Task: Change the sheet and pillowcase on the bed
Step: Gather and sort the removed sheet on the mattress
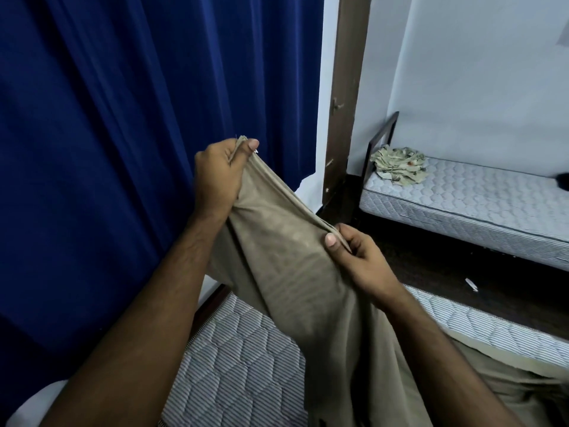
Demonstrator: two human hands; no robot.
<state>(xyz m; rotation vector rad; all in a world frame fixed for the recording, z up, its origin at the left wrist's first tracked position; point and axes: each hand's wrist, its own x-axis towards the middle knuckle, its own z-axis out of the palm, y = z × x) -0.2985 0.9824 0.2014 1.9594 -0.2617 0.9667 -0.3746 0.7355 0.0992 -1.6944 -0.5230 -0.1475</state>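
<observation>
A beige sheet [295, 272] hangs in front of me over a bare quilted mattress [234, 365]. My left hand [218, 177] grips its top corner, raised near the blue curtain, thumb pressed on the hem. My right hand [357, 257] pinches the same edge lower and to the right, thumb on top of the fold. The edge runs taut between the two hands. The rest of the sheet drops down and bunches on the mattress at the bottom right.
A dark blue curtain [123, 149] fills the left. A second bed with a bare mattress [480, 204] stands at the right against a white wall, with a crumpled patterned cloth [400, 166] on its near end. A brown door frame [348, 103] rises between; dark floor [446, 272] separates the beds.
</observation>
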